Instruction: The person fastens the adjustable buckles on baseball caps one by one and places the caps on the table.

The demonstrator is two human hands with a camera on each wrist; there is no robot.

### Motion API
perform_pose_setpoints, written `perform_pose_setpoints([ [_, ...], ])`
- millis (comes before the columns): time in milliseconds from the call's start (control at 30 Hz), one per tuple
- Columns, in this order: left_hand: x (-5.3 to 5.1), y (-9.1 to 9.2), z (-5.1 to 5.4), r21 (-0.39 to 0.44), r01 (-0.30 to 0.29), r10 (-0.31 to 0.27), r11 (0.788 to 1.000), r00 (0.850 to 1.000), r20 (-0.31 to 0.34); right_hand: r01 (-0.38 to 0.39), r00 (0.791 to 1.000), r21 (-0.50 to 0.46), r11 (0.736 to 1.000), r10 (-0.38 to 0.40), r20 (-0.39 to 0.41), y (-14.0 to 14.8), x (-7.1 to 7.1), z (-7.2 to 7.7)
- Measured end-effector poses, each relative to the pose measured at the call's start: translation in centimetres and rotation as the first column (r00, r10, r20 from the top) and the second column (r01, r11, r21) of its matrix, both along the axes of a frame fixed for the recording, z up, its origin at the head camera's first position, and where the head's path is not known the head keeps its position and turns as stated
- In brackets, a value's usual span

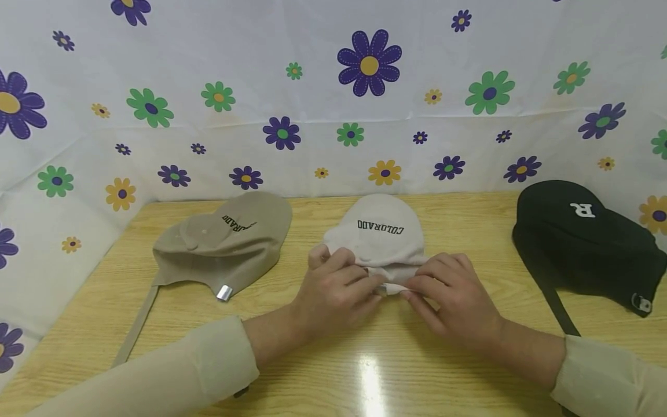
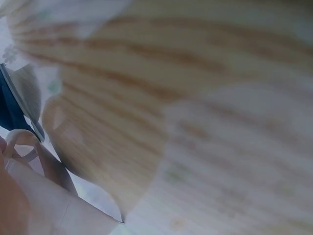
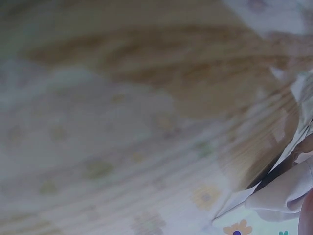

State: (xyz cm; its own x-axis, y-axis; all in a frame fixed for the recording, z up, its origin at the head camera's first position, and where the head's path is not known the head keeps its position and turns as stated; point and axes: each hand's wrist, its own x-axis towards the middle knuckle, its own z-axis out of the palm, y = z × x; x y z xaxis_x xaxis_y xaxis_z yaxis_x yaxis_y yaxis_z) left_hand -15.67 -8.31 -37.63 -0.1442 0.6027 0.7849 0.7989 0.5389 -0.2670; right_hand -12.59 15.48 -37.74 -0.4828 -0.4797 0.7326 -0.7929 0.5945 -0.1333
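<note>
A blurred, brown-streaked wooden surface [image 3: 257,152] and a milky haze with faint flower patches fill most of the view. Lower right, smooth off-white fabric [image 3: 276,193] borders a cropped hand [image 3: 306,213], near an orange, purple-centred printed flower [image 3: 243,229].

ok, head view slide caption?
Left grip and right grip hold white cap between tan cap and black cap.

White cap [image 1: 388,211] btm pt behind L hand [image 1: 339,289] & R hand [image 1: 453,292], blk strap [image 1: 557,311] pt behind R sleeve [image 1: 599,373], wrist views mostly blurry
</note>
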Motion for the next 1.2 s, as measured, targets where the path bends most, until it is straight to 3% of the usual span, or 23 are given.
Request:
perform_pose_setpoints([
  [233,0.11,0.03,0.16,-0.001,-0.045,0.045,0.999,0.999,-0.015,0.003,1.0,-0.028,1.0,-0.004,-0.029,0.0,-0.05,0.12],
  [500,0.01,0.03,0.06,0.007,-0.05,0.05,0.999,0.999,-0.001,0.028,1.0,-0.027,0.999,-0.028,0.004,0.11,-0.03,0.14],
  [733,-0.07,0.02,-0.1,0.029,0.002,-0.003,1.0,1.0,0.021,0.039,0.999,-0.021,0.999,-0.039,-0.013,0.11,-0.19,0.17],
  [1033,0.24,0.34,-0.35,0.032,0.072,-0.074,0.997,0.992,0.097,0.061,0.987,0.093,0.994,-0.074,0.14,0.1,-0.08,-0.21],
  [1200,0.62,0.9,-0.48,0.035,0.114,-0.117,0.993,0.989,0.086,0.022,0.988,0.112,0.993,-0.039,0.15,-0.1,0.03,-0.41],
])
